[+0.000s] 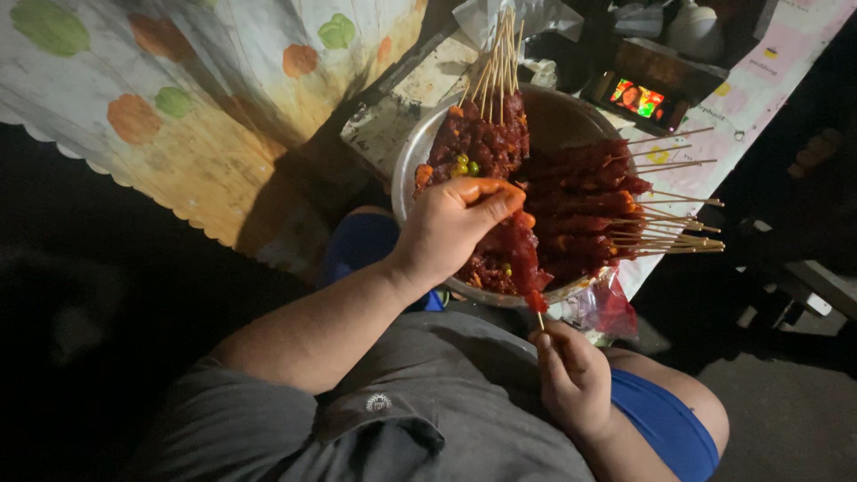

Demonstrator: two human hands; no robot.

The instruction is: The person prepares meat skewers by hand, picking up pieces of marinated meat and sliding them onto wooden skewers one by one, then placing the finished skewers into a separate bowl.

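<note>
A seated person's left hand (451,228) pinches a strip of red marinated meat (522,254) in closed fingers, over a round metal bowl (406,174) of finished skewers. The right hand (576,379), fingers closed, grips a thin bamboo skewer (539,318) near its base, tip in the meat. Steady threading likely means keeping the strip taut and the stick straight.
</note>
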